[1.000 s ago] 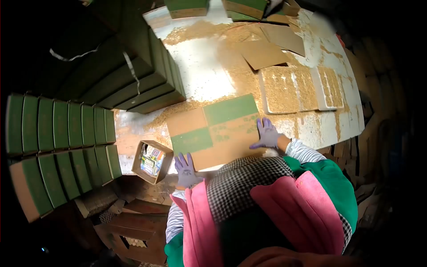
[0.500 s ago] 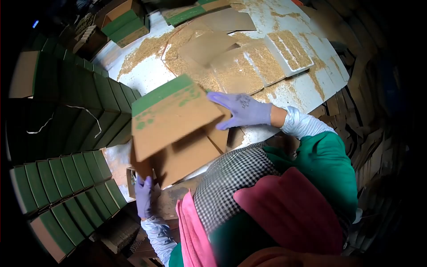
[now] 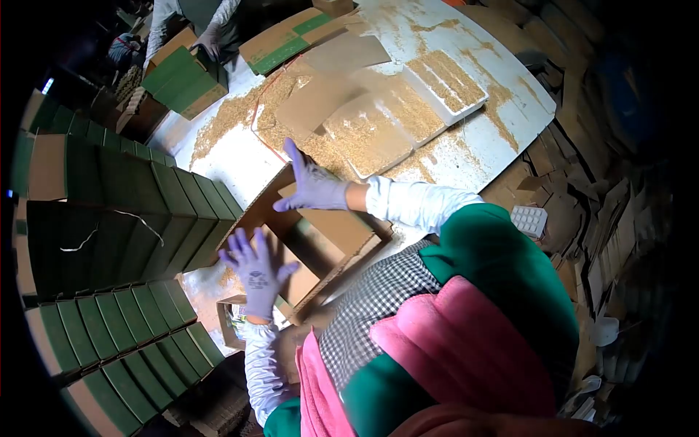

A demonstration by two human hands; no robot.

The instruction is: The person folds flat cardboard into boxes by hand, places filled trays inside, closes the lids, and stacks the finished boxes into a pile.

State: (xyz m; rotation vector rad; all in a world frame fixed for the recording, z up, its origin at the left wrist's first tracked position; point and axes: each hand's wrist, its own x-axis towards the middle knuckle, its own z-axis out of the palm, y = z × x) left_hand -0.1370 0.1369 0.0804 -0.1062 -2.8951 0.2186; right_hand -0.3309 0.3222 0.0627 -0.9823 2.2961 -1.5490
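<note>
An opened cardboard box (image 3: 342,227) stands on the table in front of me, its brown inside showing and flaps spread. Over its left side is my left hand (image 3: 255,275) in a purple glove, fingers spread and nothing held. My right hand (image 3: 319,188), gloved alike, is at the box's far side with thumb and fingers apart. Whether either palm touches the cardboard I cannot tell. Beside my left wrist sits a small carton (image 3: 231,324) with small packets in it.
Stacked green boxes (image 3: 138,320) line the left. White trays (image 3: 451,113) of golden grain-like bits and loose cardboard sheets lie on the white table (image 3: 510,87). At the far end, another person's gloved hand (image 3: 210,42) touches a green box (image 3: 186,84). Flattened cardboard (image 3: 604,240) is piled right.
The box has turned from showing its green printed panel to showing its open inside. My right hand moved left, my left hand rose and spread. The other person came into view.
</note>
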